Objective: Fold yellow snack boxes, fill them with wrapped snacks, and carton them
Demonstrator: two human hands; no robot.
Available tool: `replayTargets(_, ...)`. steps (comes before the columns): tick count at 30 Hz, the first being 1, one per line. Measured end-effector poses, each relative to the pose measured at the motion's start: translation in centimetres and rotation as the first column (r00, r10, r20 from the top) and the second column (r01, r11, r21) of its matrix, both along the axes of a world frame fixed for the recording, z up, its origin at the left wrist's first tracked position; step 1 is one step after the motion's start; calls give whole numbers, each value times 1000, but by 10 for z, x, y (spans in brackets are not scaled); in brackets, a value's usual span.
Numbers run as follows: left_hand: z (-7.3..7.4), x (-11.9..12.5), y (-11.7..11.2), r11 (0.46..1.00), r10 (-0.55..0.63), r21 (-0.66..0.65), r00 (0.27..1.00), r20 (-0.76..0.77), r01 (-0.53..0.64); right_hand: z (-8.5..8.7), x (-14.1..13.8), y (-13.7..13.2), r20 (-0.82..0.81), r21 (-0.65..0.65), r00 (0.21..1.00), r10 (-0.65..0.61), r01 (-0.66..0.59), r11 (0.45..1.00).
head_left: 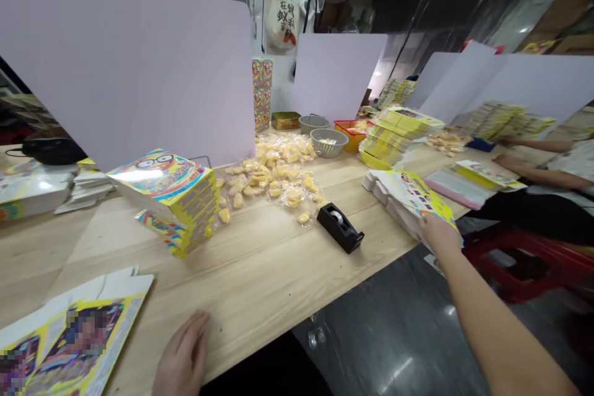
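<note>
My left hand (183, 356) lies flat and open on the wooden table (260, 272) near its front edge, holding nothing. My right hand (439, 234) reaches out to the right and grips the near edge of a stack of flat yellow printed cartons (408, 193) at the table's right corner. A pile of assembled colourful boxes (174, 198) leans in front of me. Small yellow wrapped pieces (273, 176) are scattered across the middle. A black tape dispenser (340, 227) sits between them and the carton stack.
Flat printed cartons (69, 340) lie at the near left. Two mesh baskets (328, 141), a red tray (351, 131) and more yellow carton stacks (394, 133) stand farther back. White divider boards (125, 68) rise behind. Another person's arms (533, 164) rest at the right, by a red stool (520, 260).
</note>
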State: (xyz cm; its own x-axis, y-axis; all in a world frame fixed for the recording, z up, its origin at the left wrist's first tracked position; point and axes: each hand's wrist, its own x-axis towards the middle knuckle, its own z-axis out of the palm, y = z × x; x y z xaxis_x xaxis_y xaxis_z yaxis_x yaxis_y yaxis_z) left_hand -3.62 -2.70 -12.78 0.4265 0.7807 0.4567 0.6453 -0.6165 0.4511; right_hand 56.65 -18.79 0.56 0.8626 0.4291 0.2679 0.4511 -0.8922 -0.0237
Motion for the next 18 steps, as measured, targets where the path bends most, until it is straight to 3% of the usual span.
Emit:
replayTargets(3, 13, 4, -2, 991, 39, -132, 996, 79, -28, 27, -20, 0, 124, 132, 988, -96, 79, 988)
replayTargets(6, 44, 32, -3, 946, 4, -320, 983, 186, 57, 44, -74, 3, 225, 297, 973, -42, -28, 955)
replayTargets(7, 59, 47, -4, 912, -33, -389, 968, 248, 131, 44, -100, 4, 243, 414, 969, 44, -144, 899)
replayTargets(8, 75, 64, -4, 865, -67, -451, 941, 332, 221, 42, -130, 6, 250, 544, 962, 111, -234, 805)
replayTargets(10, 106, 100, -4, 708, -130, -538, 832, 539, 459, 31, -193, 9, 175, 686, 943, 284, -323, 651)
replayTargets(13, 141, 145, 2, 447, -41, -585, 669, 742, 677, 6, -275, 9, -26, 839, 818, 575, -295, 458)
replayTargets(15, 151, 158, 7, 276, 26, -647, 668, 744, 710, -10, -311, 8, -187, 884, 635, 750, -224, 411)
replayTargets(16, 152, 159, 7, 211, 44, -680, 688, 724, 702, -16, -323, 8, -262, 890, 533, 805, -189, 414)
replayTargets(18, 151, 154, 5, 130, 75, -748, 746, 661, 650, -27, -337, 8, -377, 880, 347, 859, -154, 448)
